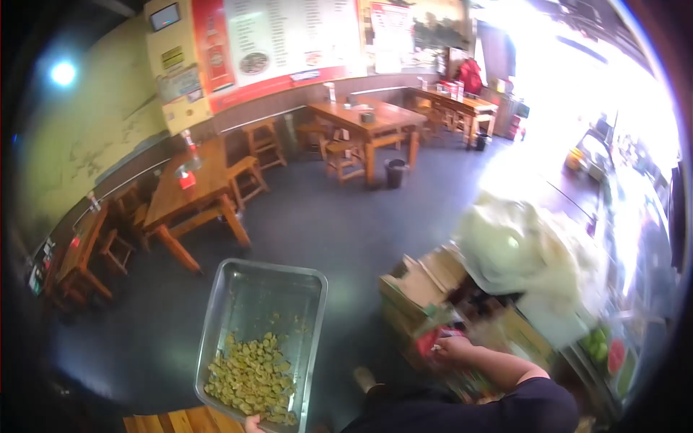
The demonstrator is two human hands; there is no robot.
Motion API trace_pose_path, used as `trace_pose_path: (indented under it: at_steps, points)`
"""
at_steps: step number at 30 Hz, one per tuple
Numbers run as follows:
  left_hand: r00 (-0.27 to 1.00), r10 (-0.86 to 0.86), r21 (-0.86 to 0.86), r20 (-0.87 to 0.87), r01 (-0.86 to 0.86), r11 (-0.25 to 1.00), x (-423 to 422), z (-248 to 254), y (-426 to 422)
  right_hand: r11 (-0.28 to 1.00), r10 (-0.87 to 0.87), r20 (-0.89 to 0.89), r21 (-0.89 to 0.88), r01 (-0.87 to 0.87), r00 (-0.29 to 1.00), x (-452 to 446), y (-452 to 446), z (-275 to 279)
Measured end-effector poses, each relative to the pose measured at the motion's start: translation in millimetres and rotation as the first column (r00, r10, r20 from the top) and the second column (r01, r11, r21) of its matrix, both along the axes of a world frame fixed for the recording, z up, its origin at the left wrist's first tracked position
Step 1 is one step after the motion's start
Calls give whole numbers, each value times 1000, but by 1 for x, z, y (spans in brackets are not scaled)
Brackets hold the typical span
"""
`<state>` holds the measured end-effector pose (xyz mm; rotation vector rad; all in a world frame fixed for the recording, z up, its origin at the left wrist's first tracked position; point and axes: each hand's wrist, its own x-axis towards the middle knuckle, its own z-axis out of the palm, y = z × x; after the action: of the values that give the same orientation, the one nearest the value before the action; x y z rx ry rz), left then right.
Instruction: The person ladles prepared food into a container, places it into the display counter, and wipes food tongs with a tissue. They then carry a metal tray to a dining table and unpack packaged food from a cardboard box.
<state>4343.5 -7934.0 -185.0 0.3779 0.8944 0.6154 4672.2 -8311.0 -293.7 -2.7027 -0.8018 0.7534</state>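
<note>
My left hand (253, 424) grips the near edge of a rectangular metal tray (315, 317), with only part of the fingers in sight. Small yellowish-green pieces of food (253, 372) lie heaped in the tray's near half, and a few are scattered farther up. Off to the right, my right hand (453, 348) reaches over an open cardboard box (401, 299). Its fingers are closed beside a red plastic-looking item (427, 340); a small pale bit shows at the fingertips, too blurred to name.
A large pale plastic bag (498, 238) bulges behind the box. Along the right runs a shiny counter (642, 289). Wooden tables (195, 173) with stools (249, 177) line the wall, and a black bin (395, 173) stands on the floor. A wooden surface (180, 422) is at the bottom left.
</note>
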Motion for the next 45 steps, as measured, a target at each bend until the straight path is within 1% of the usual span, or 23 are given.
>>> trace_pose_path:
  at_steps: [3, 4, 6, 9, 12, 13, 16, 17, 18, 21, 24, 27, 32, 34, 35, 36, 38, 39, 40, 42, 43, 44, 45]
  points:
    - [973, 172, 397, -157, -97, 912, 42, -27, 25, 987, 146, 21, -72, -145, 989, 88, 116, -10]
    - [985, 165, 97, -46, -160, 982, 45, -41, 47, 982, 187, -2, -10, -187, 982, 113, 162, -18]
    - [936, 341, 83, 83, -347, 934, 75, -54, 59, 912, 405, 148, 0, -410, 902, 172, 259, -20]
    - [811, 470, 88, 349, -527, 845, 110, -88, 66, 749, 660, 175, -84, -657, 730, 229, 389, -34]
    - [754, 614, 165, 234, -653, 739, 118, -166, 77, 674, 738, 201, -196, -712, 644, 262, 473, -52]
    - [741, 643, 123, 194, -668, 734, 105, -225, 87, 660, 731, 67, -325, -678, 679, 268, 502, -56]
    - [546, 829, 283, -124, -781, 557, 124, -220, 97, 655, 715, 112, -452, -605, 690, 280, 521, -95]
    - [538, 839, 216, -78, -813, 541, 121, -230, 98, 625, 690, 56, -549, -555, 721, 286, 520, -109]
    - [518, 855, 108, -11, -850, 516, 128, -207, 99, 521, 774, 23, -591, -615, 633, 295, 500, -113]
    - [596, 738, -17, 318, -774, 633, 127, -213, 104, 347, 783, -165, -684, -641, 600, 342, 443, -141]
    - [558, 754, -128, 347, -768, 627, 135, -225, 102, 669, 576, -137, -487, -561, 806, 472, 356, -255]
    - [536, 728, -82, 428, -779, 622, 148, -195, 92, 670, 449, -117, -612, -420, 886, 461, 369, -193]
    - [424, 837, 30, 346, -897, 442, 178, -284, 102, 703, 489, -27, -579, -412, 872, 476, 501, -149]
    - [297, 904, 26, 306, -952, 304, 205, -206, 128, 703, 544, 2, -546, -455, 839, 481, 604, -126]
    - [247, 963, 67, 110, -968, 241, 212, -180, 124, 699, 585, 21, -521, -490, 811, 480, 657, -110]
    - [177, 981, 110, -84, -976, 186, 217, -171, 139, 685, 650, 43, -464, -561, 759, 464, 723, -99]
    - [3, 984, 143, -178, -989, 29, 233, -154, 176, 580, 814, 173, -241, -778, 554, 438, 870, -105]
    - [-102, 958, 183, -267, -982, -53, 237, -157, 201, 414, 876, 316, -107, -904, 364, 417, 949, -119]
    - [-98, 949, 163, -299, -985, -51, 279, -172, 180, 118, 845, 529, -44, -992, 77, 410, 1014, -147]
    - [-178, 920, 162, -349, -978, -128, 280, -160, 206, -326, 595, 729, -166, -930, -339, 352, 1145, -204]
    - [-216, 912, 184, -349, -970, -159, 273, -159, 222, -97, 935, 353, 202, -975, -20, 301, 1142, -177]
    - [-281, 893, 212, -353, -953, -216, 277, -156, 243, 335, 939, -96, 459, -823, 329, 241, 1129, -133]
    - [-358, 864, 233, -354, -928, -290, 278, -152, 250, 411, 910, -240, 419, -809, 338, 196, 1109, -93]
